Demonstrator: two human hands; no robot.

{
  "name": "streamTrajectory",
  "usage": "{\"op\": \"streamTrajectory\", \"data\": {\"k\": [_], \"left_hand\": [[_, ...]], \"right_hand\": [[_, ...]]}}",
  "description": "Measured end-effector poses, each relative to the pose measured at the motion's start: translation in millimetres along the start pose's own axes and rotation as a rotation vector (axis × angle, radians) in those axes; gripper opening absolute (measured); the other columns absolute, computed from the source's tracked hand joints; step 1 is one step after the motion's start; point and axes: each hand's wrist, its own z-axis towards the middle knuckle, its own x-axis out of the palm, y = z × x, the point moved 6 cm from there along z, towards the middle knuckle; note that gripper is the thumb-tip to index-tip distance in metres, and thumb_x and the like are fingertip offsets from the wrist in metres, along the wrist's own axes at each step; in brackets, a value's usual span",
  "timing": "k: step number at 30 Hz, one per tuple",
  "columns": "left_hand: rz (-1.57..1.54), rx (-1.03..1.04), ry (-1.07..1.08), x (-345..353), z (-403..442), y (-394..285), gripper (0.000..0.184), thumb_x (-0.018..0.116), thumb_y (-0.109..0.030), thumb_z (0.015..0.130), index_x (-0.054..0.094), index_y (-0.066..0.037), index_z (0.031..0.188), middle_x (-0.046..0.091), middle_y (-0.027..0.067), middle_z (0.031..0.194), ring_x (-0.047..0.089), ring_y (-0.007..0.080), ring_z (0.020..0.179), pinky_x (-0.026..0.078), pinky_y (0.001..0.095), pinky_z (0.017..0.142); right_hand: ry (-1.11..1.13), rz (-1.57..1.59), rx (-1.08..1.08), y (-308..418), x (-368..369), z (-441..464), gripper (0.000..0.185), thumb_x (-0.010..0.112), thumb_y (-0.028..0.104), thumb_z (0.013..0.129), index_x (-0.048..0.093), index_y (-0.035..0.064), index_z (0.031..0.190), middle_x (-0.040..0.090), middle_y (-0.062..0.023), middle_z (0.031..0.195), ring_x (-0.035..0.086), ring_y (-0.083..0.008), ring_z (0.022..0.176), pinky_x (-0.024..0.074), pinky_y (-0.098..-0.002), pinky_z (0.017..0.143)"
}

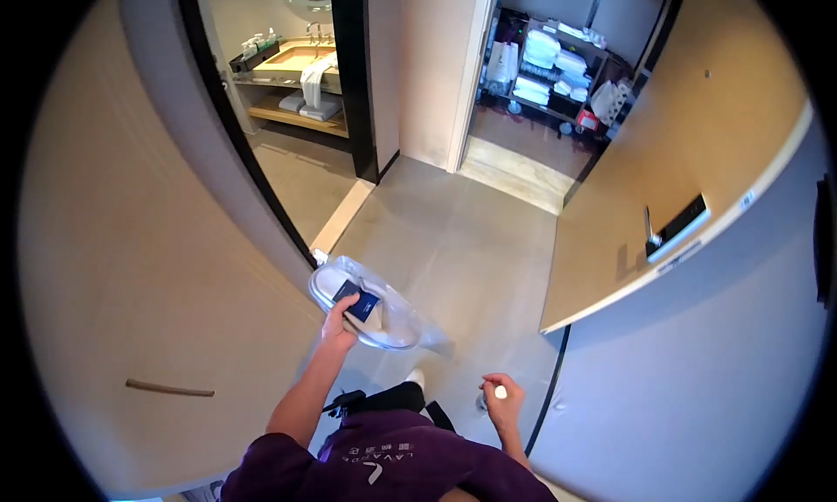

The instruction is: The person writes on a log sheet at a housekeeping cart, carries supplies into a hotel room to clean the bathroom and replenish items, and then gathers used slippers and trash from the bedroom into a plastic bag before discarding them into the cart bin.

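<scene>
My left hand (341, 321) is closed on a clear plastic bag (397, 319) with pale flat items inside, held out in front of my body. A dark blue card (362, 303) lies on top of it under my thumb. Lower right, my right hand (503, 399) has its fingers curled around a small white item (500, 392). Something small and shiny hangs beside that hand, too unclear to name.
An open wooden door (680, 145) with a black lock stands at the right. Beyond the doorway is a cart (558, 75) with stacked white towels. At the upper left, a washroom holds a sink counter (296, 57). A wooden panel (131, 267) fills the left side.
</scene>
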Motion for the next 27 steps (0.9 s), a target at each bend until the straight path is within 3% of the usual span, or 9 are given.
{"op": "streamTrajectory", "data": {"k": [6,9,12,14,18,20,23,26,27], "left_hand": [[0.060,-0.161,0.051,171.3,135.4,30.0,0.033,0.074,-0.003,0.083,0.065,-0.004,0.114,0.071,0.0119,0.108,0.069,0.0296,0.100,0.057,0.0510,0.095],[0.124,-0.172,0.114,252.3,210.0,98.5,0.029,0.072,-0.002,0.083,0.065,-0.002,0.112,0.072,0.0118,0.105,0.071,0.0274,0.096,0.059,0.0452,0.092],[0.116,-0.165,0.127,304.0,295.7,121.0,0.027,0.072,-0.003,0.084,0.066,-0.003,0.110,0.072,0.0125,0.104,0.070,0.0279,0.098,0.057,0.0476,0.095],[0.081,-0.294,0.048,323.0,348.5,140.1,0.024,0.077,-0.004,0.079,0.069,-0.005,0.102,0.073,0.0105,0.103,0.071,0.0290,0.097,0.056,0.0476,0.096],[0.188,-0.274,0.047,407.6,429.9,170.1,0.033,0.077,-0.005,0.078,0.069,-0.008,0.110,0.072,0.0114,0.109,0.069,0.0305,0.101,0.052,0.0528,0.101],[0.172,-0.270,0.070,454.7,473.7,171.7,0.034,0.077,-0.005,0.079,0.068,-0.007,0.112,0.072,0.0114,0.110,0.069,0.0300,0.101,0.053,0.0503,0.100],[0.152,-0.192,0.077,524.9,523.6,188.0,0.026,0.078,-0.005,0.079,0.069,-0.005,0.104,0.073,0.0090,0.103,0.069,0.0261,0.097,0.055,0.0427,0.096],[0.144,-0.146,0.080,571.8,578.7,183.5,0.022,0.079,-0.003,0.078,0.070,-0.004,0.099,0.072,0.0096,0.101,0.070,0.0258,0.094,0.056,0.0421,0.094],[0.137,-0.176,0.084,585.1,599.2,185.8,0.024,0.078,-0.001,0.078,0.069,-0.003,0.099,0.072,0.0102,0.100,0.070,0.0267,0.094,0.056,0.0426,0.095]], "right_hand": [[-0.071,0.182,0.128,-4.5,-21.8,138.0,0.008,0.066,0.001,0.086,0.072,-0.0001,0.092,0.072,-0.0097,0.077,0.071,-0.0163,0.072,0.0551,-0.0288,0.069],[-0.146,0.182,0.197,-68.2,-69.3,208.3,0.009,0.067,0.001,0.085,0.072,0.0001,0.091,0.072,-0.0092,0.077,0.071,-0.0160,0.072,0.0550,-0.0286,0.069],[-0.208,0.186,0.270,-100.6,-68.4,291.3,0.009,0.066,0.001,0.084,0.072,0.0007,0.091,0.073,-0.0086,0.077,0.072,-0.0160,0.076,0.0553,-0.0290,0.070],[-0.206,0.100,0.197,-97.9,-72.5,355.9,0.007,0.066,0.001,0.086,0.071,-0.0006,0.089,0.072,-0.0085,0.074,0.072,-0.0156,0.072,0.0550,-0.0280,0.069],[-0.286,0.151,0.154,-98.6,-106.9,515.5,0.008,0.066,0.004,0.087,0.072,-0.0003,0.090,0.072,-0.0086,0.076,0.072,-0.0158,0.073,0.0552,-0.0286,0.069],[-0.297,0.154,0.134,-98.5,-114.9,590.6,0.008,0.066,0.004,0.088,0.072,-0.0007,0.090,0.073,-0.0086,0.076,0.072,-0.0156,0.074,0.0554,-0.0288,0.069],[-0.209,0.110,0.093,-90.9,-145.4,692.1,0.009,0.065,0.002,0.087,0.072,-0.0003,0.092,0.073,-0.0077,0.077,0.072,-0.0145,0.076,0.0556,-0.0286,0.069],[-0.093,0.239,0.191,-80.7,-146.3,784.1,0.010,0.064,0.001,0.087,0.072,0.0006,0.093,0.073,-0.0069,0.078,0.072,-0.0137,0.077,0.0553,-0.0278,0.069],[-0.078,0.199,0.120,-89.4,-143.3,812.2,0.010,0.065,0.000,0.086,0.072,0.0010,0.094,0.073,-0.0063,0.080,0.071,-0.0128,0.077,0.0549,-0.0269,0.069]]}}
